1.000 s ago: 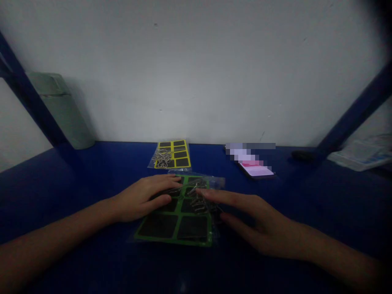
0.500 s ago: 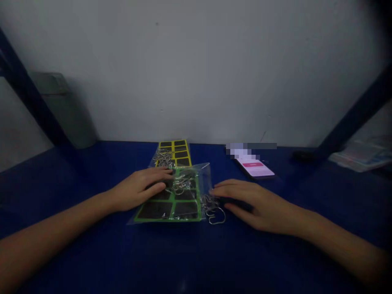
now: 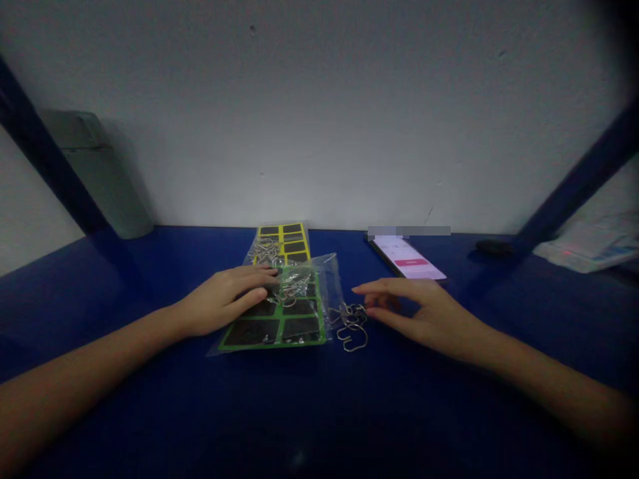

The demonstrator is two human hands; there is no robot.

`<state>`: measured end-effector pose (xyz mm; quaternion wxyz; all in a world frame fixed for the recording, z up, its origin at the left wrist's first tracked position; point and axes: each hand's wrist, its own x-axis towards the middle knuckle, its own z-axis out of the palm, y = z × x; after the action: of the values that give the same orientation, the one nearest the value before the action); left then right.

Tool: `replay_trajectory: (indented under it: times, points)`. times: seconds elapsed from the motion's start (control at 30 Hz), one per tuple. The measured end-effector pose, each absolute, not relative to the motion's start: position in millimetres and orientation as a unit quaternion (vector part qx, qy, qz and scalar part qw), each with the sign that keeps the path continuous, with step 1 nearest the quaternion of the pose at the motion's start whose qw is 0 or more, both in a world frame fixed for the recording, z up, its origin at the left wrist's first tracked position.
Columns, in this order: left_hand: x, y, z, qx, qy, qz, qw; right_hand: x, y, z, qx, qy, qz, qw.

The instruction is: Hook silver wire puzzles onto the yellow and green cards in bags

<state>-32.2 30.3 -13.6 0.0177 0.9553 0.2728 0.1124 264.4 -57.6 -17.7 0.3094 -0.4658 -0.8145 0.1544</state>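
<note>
At the far left, a pale green bottle [image 3: 97, 174] stands upright on the blue shelf top [image 3: 319, 412], just beside a dark blue post [image 3: 44, 146] and in front of the white wall [image 3: 319, 113]. Your left hand [image 3: 224, 299] lies open and nearly flat on a clear plastic bag [image 3: 329, 286], which holds a green-framed card [image 3: 279, 330] with black squares; wire hooks [image 3: 292, 291] bunch under the plastic just beyond your fingertips. Behind it, partly overlapped, lies a second clear bag [image 3: 249, 256] with a yellow-framed card [image 3: 282, 243] and more hooks [image 3: 264, 251]. Just right of the green card, a loose tangle of wire hooks [image 3: 349, 326] sits on the shelf top. Your right hand [image 3: 414, 309] is open, its fingers lightly curved and holding nothing, close beside that tangle; any contact is hard to tell. Beyond it lies a lit smartphone [image 3: 407, 258], partly blurred, then a small black object [image 3: 494, 247] and, at the far right, papers [image 3: 584, 249].
</note>
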Motion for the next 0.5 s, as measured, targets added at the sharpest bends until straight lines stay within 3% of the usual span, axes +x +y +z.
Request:
replay_trajectory:
  times: [0.23,0.37,0.5]
  points:
    - [-31.6,31.5,-15.6,0.952,0.277,0.126,0.028,261.1,-56.1,-12.7,-0.448,-0.678,0.294,0.503]
    - [-31.3,30.5,-14.9,0.951,0.275,0.132,0.042,258.9,-56.4,-15.5,-0.453,-0.67,0.308,0.501]
    - [-31.2,29.2,-14.0,0.951,0.273,0.137,0.052,256.2,-60.4,-15.4,-0.431,-0.719,0.234,0.493]
